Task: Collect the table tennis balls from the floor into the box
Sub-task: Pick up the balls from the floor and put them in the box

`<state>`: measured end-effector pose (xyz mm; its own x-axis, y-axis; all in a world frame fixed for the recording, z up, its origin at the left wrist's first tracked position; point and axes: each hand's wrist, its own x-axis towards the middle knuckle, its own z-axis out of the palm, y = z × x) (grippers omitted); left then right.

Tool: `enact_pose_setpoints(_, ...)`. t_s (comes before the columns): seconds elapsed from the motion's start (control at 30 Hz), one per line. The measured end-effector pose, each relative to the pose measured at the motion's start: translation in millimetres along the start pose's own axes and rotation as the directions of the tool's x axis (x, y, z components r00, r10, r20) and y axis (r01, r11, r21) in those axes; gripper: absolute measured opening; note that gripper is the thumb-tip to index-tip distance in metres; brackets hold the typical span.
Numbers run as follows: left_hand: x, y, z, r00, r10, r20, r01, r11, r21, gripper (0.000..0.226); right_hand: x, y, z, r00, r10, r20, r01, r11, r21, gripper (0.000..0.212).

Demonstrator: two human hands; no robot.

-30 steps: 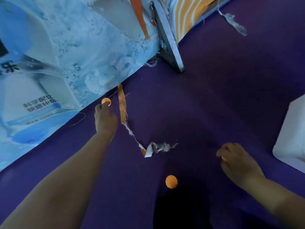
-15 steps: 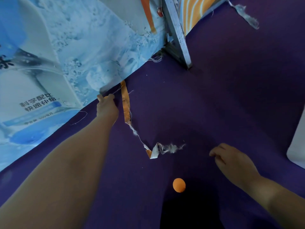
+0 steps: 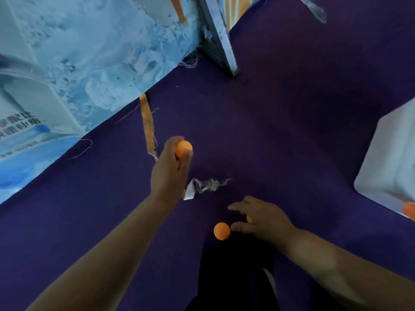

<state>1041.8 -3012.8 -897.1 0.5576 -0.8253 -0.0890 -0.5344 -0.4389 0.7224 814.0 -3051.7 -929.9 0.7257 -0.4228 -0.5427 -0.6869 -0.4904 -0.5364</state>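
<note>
My left hand (image 3: 167, 173) is raised above the purple floor and grips an orange table tennis ball (image 3: 184, 148) at its fingertips. A second orange ball (image 3: 221, 231) lies on the floor near the bottom centre. My right hand (image 3: 261, 219) hovers just to its right, thumb and forefinger stretched toward it, the thumb tip almost touching. A sliver of another orange ball (image 3: 249, 219) shows under that hand's curled fingers. The white foam box (image 3: 390, 167) stands at the right edge, its inside hidden.
A blue printed banner (image 3: 67, 75) lines the floor's left side, with a grey metal post (image 3: 219, 34) at its corner. A torn orange tape strip (image 3: 147, 124) and a frayed white scrap (image 3: 202, 187) lie on the purple carpet (image 3: 292, 108). Something orange (image 3: 409, 211) sits by the box's near edge.
My left hand picked the ball up from the foot of the banner and drew back with it. My right hand moved down and left to the ball on the floor.
</note>
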Motion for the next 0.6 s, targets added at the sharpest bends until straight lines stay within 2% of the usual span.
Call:
enact_pose_setpoints(0.1,-24,4,11,0.997,-0.045,0.068,0.05,0.997,-0.066,0.023,1,-7,12,0.99,-0.094,0.103,0.105,0.988,-0.109,0.068)
enact_pose_setpoints(0.17,-29,4,17,0.993,-0.074,0.093,0.083,0.992,-0.094,0.026,1,-11,20,0.983,-0.133,0.128,0.152,0.977,-0.153,0.066)
enact_pose_setpoints(0.23,-26,6,21,0.99,-0.101,0.098,0.11,0.989,-0.095,0.028,2,-14,23,0.986,-0.115,0.119,0.133,0.979,-0.155,0.059)
enact_pose_setpoints(0.33,-17,17,24,0.992,-0.084,0.098,0.097,0.987,-0.129,0.018,-3,-18,16,0.999,-0.023,0.035,0.022,1.0,0.021,0.047)
enact_pose_setpoints(0.4,-13,27,28,0.993,-0.038,0.111,0.052,0.99,-0.128,0.014,-12,-17,1,0.984,0.116,-0.137,-0.079,0.964,0.253,0.038)
enact_pose_setpoints(0.47,-9,38,37,0.99,-0.008,0.138,0.024,0.993,-0.113,0.018,-23,-8,-21,0.904,0.248,-0.348,-0.115,0.925,0.361,0.034)
enact_pose_setpoints(0.5,-7,46,42,0.988,0.002,0.157,0.016,0.994,-0.112,0.022,-28,-1,-33,0.839,0.292,-0.46,-0.114,0.92,0.375,0.036)
enact_pose_setpoints(0.53,-6,57,49,0.983,0.02,0.181,0.003,0.992,-0.128,0.025,-34,8,-44,0.748,0.33,-0.575,-0.102,0.914,0.392,0.04)
enact_pose_setpoints(0.6,-5,85,63,0.968,0.083,0.235,-0.04,0.983,-0.18,0.03,-49,28,-69,0.49,0.385,-0.782,-0.04,0.906,0.421,0.047)
